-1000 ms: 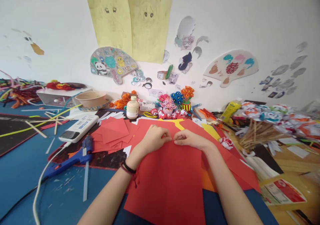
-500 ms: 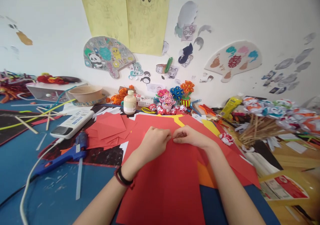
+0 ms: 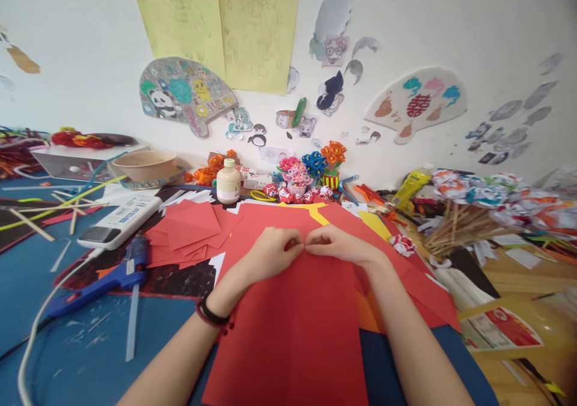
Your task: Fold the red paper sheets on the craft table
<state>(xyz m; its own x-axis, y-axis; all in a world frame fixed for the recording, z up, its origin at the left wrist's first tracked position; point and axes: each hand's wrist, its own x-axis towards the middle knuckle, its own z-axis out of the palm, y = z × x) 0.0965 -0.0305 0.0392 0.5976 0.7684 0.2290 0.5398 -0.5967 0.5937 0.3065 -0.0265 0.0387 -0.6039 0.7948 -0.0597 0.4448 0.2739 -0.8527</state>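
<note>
A large red paper sheet [image 3: 295,328] with a faint lengthwise crease lies in front of me. Over its upper part, my left hand [image 3: 276,251] and my right hand [image 3: 331,242] meet almost fingertip to fingertip. Both have thumb and fingers pinched together. Whatever lies between the fingertips is too small or hidden to make out. More red paper [image 3: 419,286] extends under my right forearm, with an orange sheet [image 3: 370,315] partly covered beneath. Left of my left hand sits a pile of red paper squares [image 3: 192,229].
A blue glue gun [image 3: 101,286] and a white power strip [image 3: 119,223] with its cable lie at left. Behind the paper stand a cream bottle [image 3: 228,182] and small craft flowers [image 3: 297,175]. At right are wrapped stick bundles [image 3: 455,220] and a yellow bottle [image 3: 412,185].
My left hand has turned slightly, its thumb and forefinger now showing a rounded gap. The hands stay close together over the sheet. The view has shifted slightly.
</note>
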